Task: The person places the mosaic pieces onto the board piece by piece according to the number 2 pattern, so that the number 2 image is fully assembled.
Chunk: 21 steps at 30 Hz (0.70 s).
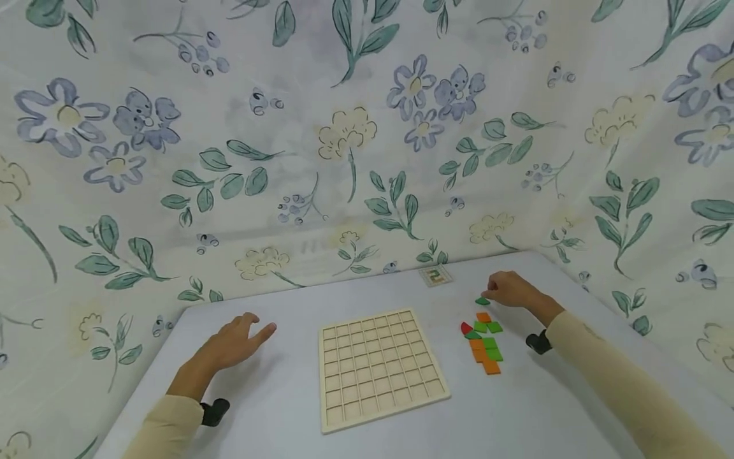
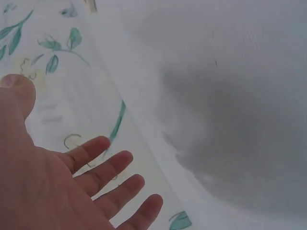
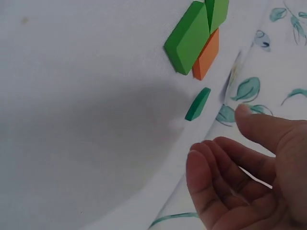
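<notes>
My right hand point(image 1: 510, 289) hovers above the table's far right, its fingers loosely curled and the thumb apart, with nothing held. Just beyond its fingertips in the right wrist view lies a dark green piece point(image 3: 197, 104) with a curved edge. Light green point(image 3: 192, 40) and orange point(image 3: 207, 56) flat pieces lie beyond it. Toward the front, a red piece point(image 1: 466, 328) lies beside another dark green one point(image 1: 473, 335). My left hand point(image 1: 232, 341) is held over the left of the table, palm bare and fingers spread in the left wrist view point(image 2: 57, 187).
A pale square board point(image 1: 323, 382) with a raised grid of cells lies mid-table between the hands. At the back edge is a small patterned card point(image 1: 436, 275). Floral cloth point(image 1: 304, 191) hangs behind the white table point(image 1: 275, 414).
</notes>
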Available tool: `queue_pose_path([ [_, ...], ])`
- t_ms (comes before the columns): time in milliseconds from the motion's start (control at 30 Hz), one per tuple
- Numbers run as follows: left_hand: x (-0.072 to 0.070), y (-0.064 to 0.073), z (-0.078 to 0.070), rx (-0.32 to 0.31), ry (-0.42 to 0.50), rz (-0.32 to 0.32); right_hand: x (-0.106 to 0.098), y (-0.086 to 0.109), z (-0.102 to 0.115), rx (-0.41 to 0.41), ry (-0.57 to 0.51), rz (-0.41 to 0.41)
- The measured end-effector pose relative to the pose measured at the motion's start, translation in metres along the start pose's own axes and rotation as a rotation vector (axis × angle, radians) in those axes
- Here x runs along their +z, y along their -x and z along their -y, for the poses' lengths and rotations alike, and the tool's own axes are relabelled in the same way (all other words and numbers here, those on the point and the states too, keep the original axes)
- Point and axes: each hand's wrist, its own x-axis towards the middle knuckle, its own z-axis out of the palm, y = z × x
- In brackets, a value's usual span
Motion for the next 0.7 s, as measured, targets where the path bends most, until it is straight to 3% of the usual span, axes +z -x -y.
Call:
queue_pose_path([
  [167, 0.019, -0.003, -0.019, 0.032, 0.193, 0.093, 0.004, -0.002, 0.005, 0.016, 0.033, 0.062],
  [300, 0.028, -0.009, -0.033, 0.094, 0.270, 0.135, 0.003, -0.009, 0.008, 0.069, 0.041, 0.096],
  [567, 0.046, 0.000, -0.042, 0.196, 0.285, 0.180, 0.015, -0.010, 0.011, 0.054, 0.028, 0.112],
  [700, 0.050, -0.001, -0.049, 0.282, 0.240, 0.181, 0.015, -0.013, 0.011, 0.088, 0.043, 0.124],
])
